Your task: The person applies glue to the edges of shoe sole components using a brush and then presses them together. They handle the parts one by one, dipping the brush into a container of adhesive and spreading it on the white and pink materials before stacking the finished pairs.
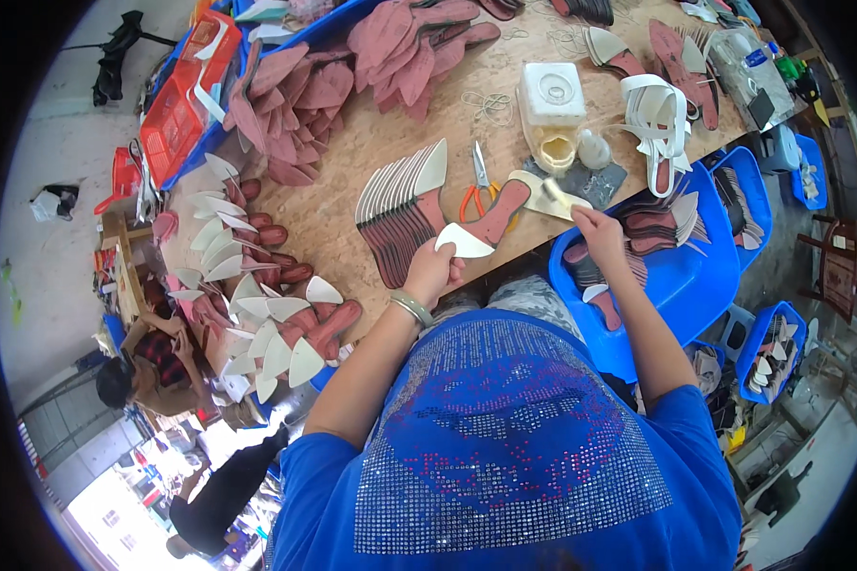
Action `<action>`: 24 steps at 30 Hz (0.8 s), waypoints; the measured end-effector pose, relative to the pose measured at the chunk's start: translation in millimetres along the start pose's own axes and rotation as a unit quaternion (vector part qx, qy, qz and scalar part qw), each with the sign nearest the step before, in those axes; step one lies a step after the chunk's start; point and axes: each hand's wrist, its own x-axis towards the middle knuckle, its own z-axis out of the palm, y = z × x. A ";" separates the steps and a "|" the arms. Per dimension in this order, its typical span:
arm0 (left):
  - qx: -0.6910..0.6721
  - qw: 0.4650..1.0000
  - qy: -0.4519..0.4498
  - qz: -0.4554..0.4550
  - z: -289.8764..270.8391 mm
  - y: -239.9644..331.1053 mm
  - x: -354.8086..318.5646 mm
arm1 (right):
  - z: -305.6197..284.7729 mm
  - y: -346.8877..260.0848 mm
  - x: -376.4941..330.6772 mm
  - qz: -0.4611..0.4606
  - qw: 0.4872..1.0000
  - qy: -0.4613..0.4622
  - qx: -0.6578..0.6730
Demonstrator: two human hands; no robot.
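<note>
My left hand (pixel 432 271) pinches the white toe end of a shoe insole (pixel 496 224), whose reddish sole reaches away to the right over the table edge. In my right hand (pixel 599 234) is a small brush (pixel 555 193) with a pale head, held by the insole's far end. A cream flat piece lies under the brush; I cannot tell whether it belongs to the insole. Just beyond the left hand, a fanned stack of insoles (pixel 402 211) with cream toes lies on the table. Orange-handled scissors (pixel 481 181) rest beside this stack, partly behind the held insole.
On the wooden table (pixel 371 133) stand a white container (pixel 552 95), an open jar (pixel 555 150) and a small bottle (pixel 594 149). White straps (pixel 655 119) lie at right. Reddish pieces (pixel 414 48) are heaped behind; insoles (pixel 274 309) line the left edge. Blue bins (pixel 676 295) hold more insoles.
</note>
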 end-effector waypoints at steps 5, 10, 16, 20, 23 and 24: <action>-0.019 1.000 0.002 0.001 -1.9 -3.8 0.6 | -1.1 -17.2 -40.7 0.218 0.881 -0.192 0.373; -0.052 0.999 -0.009 0.001 -8.0 -11.3 8.5 | 17.5 -19.4 -60.9 0.033 0.972 -0.206 0.112; -0.020 1.000 -0.002 0.006 -11.5 -11.0 12.1 | 20.0 -15.4 -41.9 -0.094 0.982 -0.150 -0.071; 0.005 1.000 0.003 0.007 -8.3 -7.1 8.2 | 14.8 -7.8 -20.5 -0.075 0.989 -0.089 -0.089; 0.011 1.000 0.009 0.010 -7.2 -5.6 6.2 | 12.7 -12.7 -1.9 0.018 0.992 -0.087 -0.092; 0.017 1.000 0.012 0.012 -7.8 -6.2 5.7 | 12.0 -18.5 4.5 0.057 0.990 -0.095 -0.089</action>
